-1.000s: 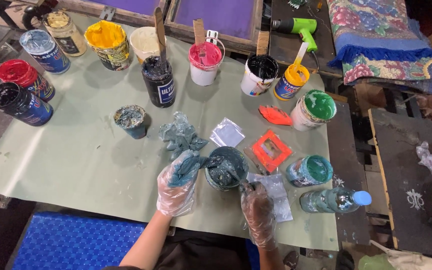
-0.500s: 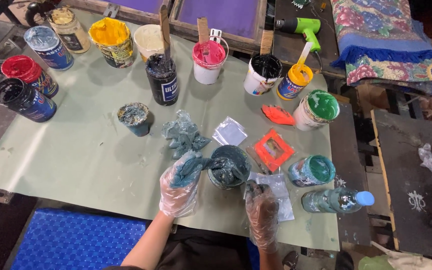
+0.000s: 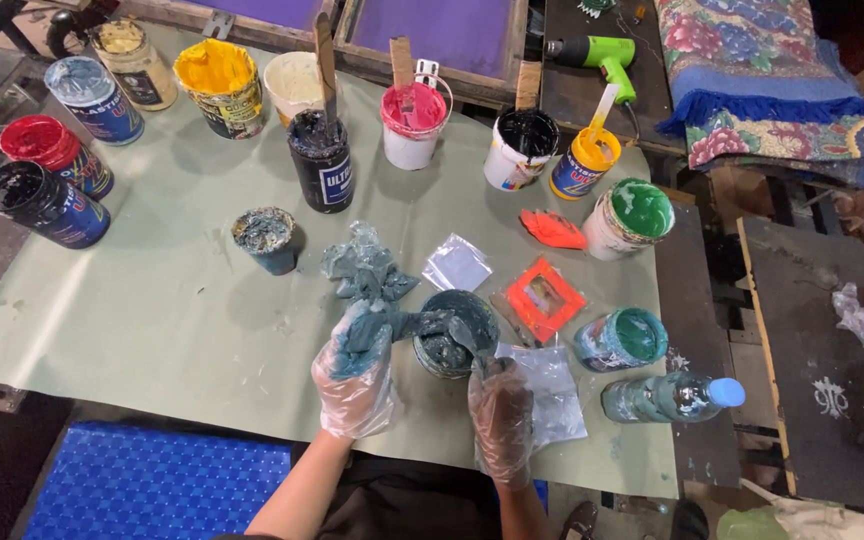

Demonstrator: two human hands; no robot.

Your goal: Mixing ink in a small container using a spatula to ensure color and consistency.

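At the near edge of the surface (image 3: 152, 300), the small teal-paint tub (image 3: 455, 335) sits between both gloved hands. Left hand (image 3: 357, 370), at 9 o'clock of the tub, has its grip curled around the tub's side. Right hand (image 3: 500, 420), at 5 o'clock, pinches a stirring tool dipped in the paint. A crumpled stained bag (image 3: 364, 270) lies at 11 o'clock

Yellow paint bucket (image 3: 217, 80), green drill (image 3: 597, 55), orange frame (image 3: 545, 298), capped water bottle (image 3: 674, 396).
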